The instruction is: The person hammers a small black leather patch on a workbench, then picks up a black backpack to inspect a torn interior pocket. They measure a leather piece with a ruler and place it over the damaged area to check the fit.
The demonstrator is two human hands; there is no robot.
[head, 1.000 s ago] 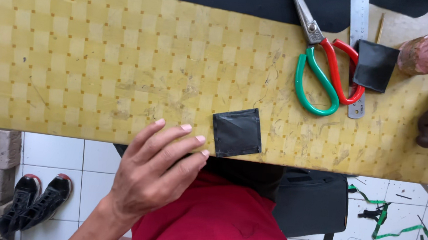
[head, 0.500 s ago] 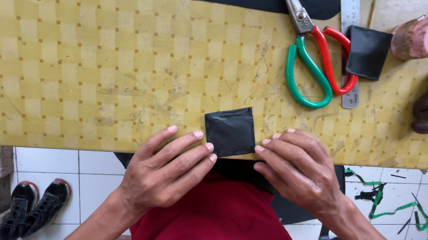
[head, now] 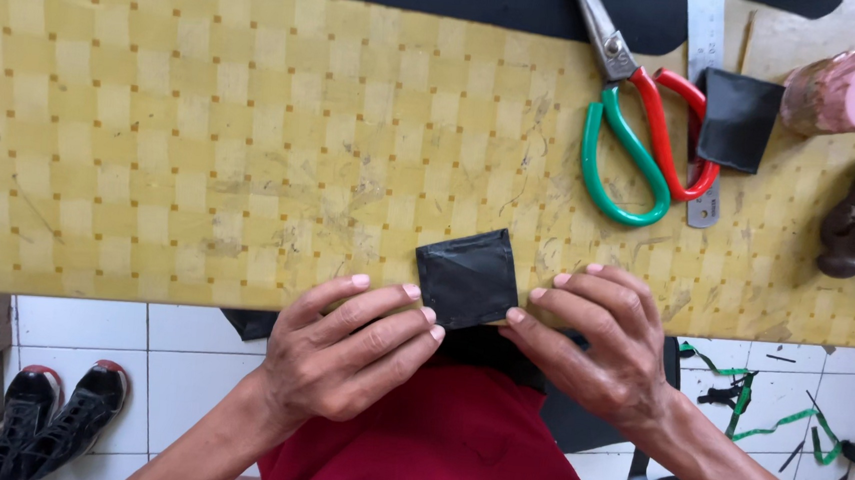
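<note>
A: Since the right hand [head: 605,348] was brought in, what is touched?
B: Black square piece [head: 467,277], pinned at the table [head: 203,154] edge between both hands' spread fingers [head: 383,302]; left hand [head: 344,355] unmoved. Nothing gripped.

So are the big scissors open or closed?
Cannot tell for sure. The scissors lie flat on the yellow mat, red and green handles close together, but the blade tips run out of view at the top.
</note>
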